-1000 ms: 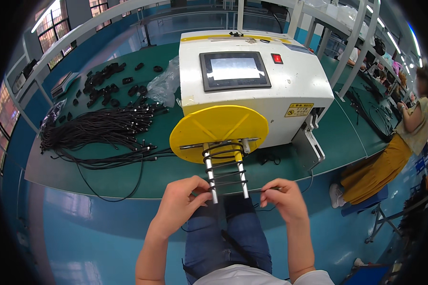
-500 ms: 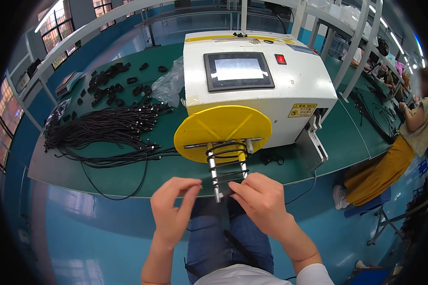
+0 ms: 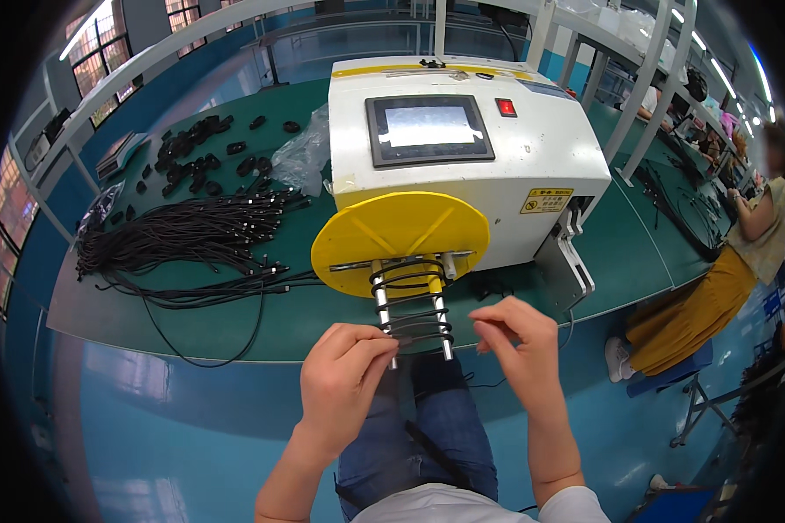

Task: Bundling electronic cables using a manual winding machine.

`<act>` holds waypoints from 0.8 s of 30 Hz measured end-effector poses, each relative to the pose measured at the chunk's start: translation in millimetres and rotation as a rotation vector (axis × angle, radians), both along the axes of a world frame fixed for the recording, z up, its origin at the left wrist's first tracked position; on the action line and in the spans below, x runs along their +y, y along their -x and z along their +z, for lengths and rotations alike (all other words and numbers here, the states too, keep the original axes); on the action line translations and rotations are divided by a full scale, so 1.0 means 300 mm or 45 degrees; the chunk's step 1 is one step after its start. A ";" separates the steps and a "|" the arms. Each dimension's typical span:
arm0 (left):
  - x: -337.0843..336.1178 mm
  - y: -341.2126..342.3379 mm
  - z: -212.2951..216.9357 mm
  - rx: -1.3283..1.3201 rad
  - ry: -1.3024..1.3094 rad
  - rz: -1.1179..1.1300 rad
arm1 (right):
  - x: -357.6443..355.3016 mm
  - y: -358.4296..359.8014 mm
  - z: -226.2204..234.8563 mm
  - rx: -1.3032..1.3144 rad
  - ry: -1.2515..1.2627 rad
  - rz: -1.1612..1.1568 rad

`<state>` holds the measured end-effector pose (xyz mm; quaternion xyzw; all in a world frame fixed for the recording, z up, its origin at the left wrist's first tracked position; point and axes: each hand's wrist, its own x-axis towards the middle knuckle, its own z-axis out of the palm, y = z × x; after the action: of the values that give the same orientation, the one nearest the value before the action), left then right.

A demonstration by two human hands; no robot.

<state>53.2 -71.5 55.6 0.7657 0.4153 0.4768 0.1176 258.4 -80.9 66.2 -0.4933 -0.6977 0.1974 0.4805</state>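
In front of me a black cable (image 3: pixel 410 299) winds in loose loops around two metal rods (image 3: pixel 382 301) that stick out from a yellow disc (image 3: pixel 401 231). My left hand (image 3: pixel 344 370) is at the outer end of the left rod, thumb and fingers pinched on the cable near its last loop. To the right of the rods my right hand (image 3: pixel 523 344) hangs in the air, fingers bent with a small gap to the thumb, and nothing shows in it. The disc sits on the front of a white winding machine (image 3: pixel 515 166) with a screen (image 3: pixel 432 129) and a red switch (image 3: pixel 506 108).
On the green table (image 3: pixel 209 327) at left lie a bundle of black cables (image 3: pixel 183 231), several small black parts (image 3: pixel 192 144) and a clear plastic bag (image 3: pixel 301 161). A metal bracket (image 3: pixel 571 270) stands by the machine's right side. A person (image 3: pixel 715 279) is at the far right.
My left hand has come right to the left rod's end and closed on the cable. My right hand has let go of the coil's end and moved away to the right.
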 end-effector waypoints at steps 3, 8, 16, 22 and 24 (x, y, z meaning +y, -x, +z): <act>0.005 0.002 -0.005 -0.007 0.005 -0.012 | -0.014 0.005 -0.089 0.573 0.280 0.063; 0.005 0.005 -0.003 0.007 -0.023 -0.011 | -0.013 0.092 -0.104 0.633 0.125 0.047; -0.027 0.092 0.113 -0.213 0.098 0.041 | 0.015 0.105 -0.095 0.564 0.077 0.039; -0.013 -0.113 0.129 0.831 -0.087 0.047 | 0.019 0.086 -0.096 0.383 -0.004 0.029; 0.027 -0.143 0.077 0.975 -0.147 0.122 | 0.020 0.077 -0.097 0.331 -0.031 0.036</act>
<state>96.2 -63.5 78.7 0.8733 0.4369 0.1841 -0.1119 235.2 -74.9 37.0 -0.4477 -0.6387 0.2582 0.5700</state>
